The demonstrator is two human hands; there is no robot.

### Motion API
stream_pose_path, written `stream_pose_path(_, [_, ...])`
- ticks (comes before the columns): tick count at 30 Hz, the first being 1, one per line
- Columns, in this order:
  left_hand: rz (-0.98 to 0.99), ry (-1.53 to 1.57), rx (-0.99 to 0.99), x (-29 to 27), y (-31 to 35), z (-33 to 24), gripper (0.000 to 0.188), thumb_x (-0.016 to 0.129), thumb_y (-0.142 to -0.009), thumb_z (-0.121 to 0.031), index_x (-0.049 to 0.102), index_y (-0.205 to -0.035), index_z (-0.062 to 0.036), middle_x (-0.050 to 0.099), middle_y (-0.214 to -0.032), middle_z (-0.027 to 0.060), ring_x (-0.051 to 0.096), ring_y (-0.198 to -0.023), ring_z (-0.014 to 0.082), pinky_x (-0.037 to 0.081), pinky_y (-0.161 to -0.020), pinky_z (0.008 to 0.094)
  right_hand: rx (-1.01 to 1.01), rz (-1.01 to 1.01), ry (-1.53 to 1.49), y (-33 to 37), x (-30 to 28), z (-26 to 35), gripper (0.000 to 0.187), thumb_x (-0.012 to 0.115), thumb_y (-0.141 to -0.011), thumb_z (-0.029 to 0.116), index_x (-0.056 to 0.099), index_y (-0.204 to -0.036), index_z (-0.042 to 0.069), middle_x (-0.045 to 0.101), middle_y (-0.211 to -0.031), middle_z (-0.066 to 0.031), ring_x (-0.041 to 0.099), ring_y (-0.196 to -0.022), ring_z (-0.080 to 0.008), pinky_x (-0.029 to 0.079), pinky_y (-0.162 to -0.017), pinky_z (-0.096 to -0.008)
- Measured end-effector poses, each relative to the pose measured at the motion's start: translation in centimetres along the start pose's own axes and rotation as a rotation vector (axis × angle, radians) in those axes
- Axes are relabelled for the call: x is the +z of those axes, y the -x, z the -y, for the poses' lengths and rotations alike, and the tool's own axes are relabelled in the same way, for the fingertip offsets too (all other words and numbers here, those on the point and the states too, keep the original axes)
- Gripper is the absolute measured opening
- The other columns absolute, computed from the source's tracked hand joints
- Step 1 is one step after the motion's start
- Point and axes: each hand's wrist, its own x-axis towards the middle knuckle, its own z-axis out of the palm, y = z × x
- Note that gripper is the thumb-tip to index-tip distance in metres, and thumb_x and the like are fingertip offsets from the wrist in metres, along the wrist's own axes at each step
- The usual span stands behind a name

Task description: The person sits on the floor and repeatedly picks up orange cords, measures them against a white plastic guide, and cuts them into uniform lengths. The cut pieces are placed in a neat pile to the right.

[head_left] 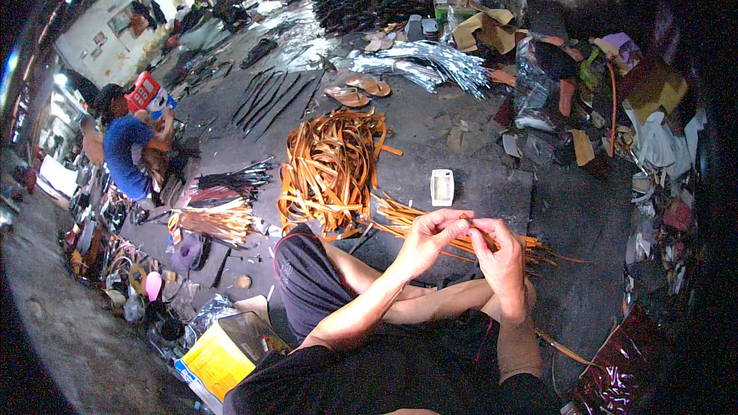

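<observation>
A Brown Strip (487,238), Pinched From Both Sides

From where I stood, the person (384,376) sat cross-legged on the dark floor (576,215), both forearms reaching forward over the bent legs (427,307). The left hand (429,240) had its thumb and forefinger pressed together on the brown strip. The right hand (501,257) was clamped on it too, just beside, with thumb and fingers curled round it, so that the two hands all but met at the tips. How much of the strip those fingers hid, I could not tell. It was held up in front of the legs, above a loose bundle of orange-brown strips (400,219) lying on the floor.

Just beyond the bundle sat a small white dish (442,187). To its left spread a big tangled heap of glossy orange strips (330,173), and past that lay a pair of brown sandals (371,86), near a sheaf of silvery strips (434,65).

Well over to the left, a co-worker in a blue shirt (129,146) sat low near a fan of tan strips (219,223). A yellow container (219,353) stood close by the person's left side, and a clutter of scraps (583,146) ran down the right.
</observation>
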Motion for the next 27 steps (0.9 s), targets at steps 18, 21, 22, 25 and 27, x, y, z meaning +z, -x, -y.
stream_pose_path(18, [-0.306,0.067,0.270,-0.9,0.7,-1.6,0.014,0.052,-0.097,-0.019,0.055,-0.097,-0.0058,0.063,-0.089,0.0090,0.062,-0.081,0.0181,0.050,-0.077,0.0302,-0.275,-0.039,0.048,0.6,-0.4,-0.2,0.019,0.070,-0.074,0.001,0.057,-0.088,0.003,0.063,-0.078,-0.0099,0.065,-0.067,-0.0233,0.052,-0.056,-0.0310])
stream_pose_path(21, [-0.357,0.142,0.331,-2.9,0.8,-2.8,0.014,0.055,-0.096,-0.021,0.056,-0.097,-0.0072,0.062,-0.088,0.0070,0.061,-0.079,0.0175,0.050,-0.075,0.0282,-0.261,-0.042,0.033,0.7,-0.7,-0.4,0.019,0.069,-0.073,0.001,0.058,-0.087,0.006,0.062,-0.077,-0.0089,0.065,-0.068,-0.0250,0.052,-0.058,-0.0338])
stream_pose_path(22, [-0.394,0.178,0.350,-3.6,0.7,-3.5,0.014,0.056,-0.095,-0.022,0.057,-0.097,-0.0078,0.061,-0.087,0.0062,0.060,-0.079,0.0172,0.049,-0.075,0.0278,-0.241,-0.050,0.032,0.9,-0.9,-0.6,0.019,0.069,-0.072,0.001,0.058,-0.087,0.007,0.062,-0.076,-0.0085,0.065,-0.068,-0.0264,0.052,-0.060,-0.0356])
stream_pose_path(25, [-0.433,0.205,0.358,-6.4,0.8,-4.5,0.015,0.056,-0.095,-0.022,0.057,-0.098,-0.0077,0.061,-0.087,0.0042,0.061,-0.080,0.0166,0.050,-0.074,0.0265,-0.276,-0.014,0.088,1.3,-1.1,-0.8,0.020,0.070,-0.074,0.002,0.058,-0.089,0.006,0.063,-0.077,-0.0091,0.066,-0.068,-0.0259,0.053,-0.057,-0.0346])
stream_pose_path(27, [-0.472,0.201,0.348,-7.4,1.0,-4.9,0.016,0.054,-0.096,-0.022,0.057,-0.099,-0.0068,0.063,-0.089,0.0048,0.063,-0.084,0.0169,0.052,-0.075,0.0262,-0.268,0.008,0.103,1.5,-1.2,-0.8,0.021,0.071,-0.073,0.003,0.058,-0.089,0.007,0.063,-0.077,-0.0092,0.066,-0.069,-0.0279,0.053,-0.059,-0.0364])
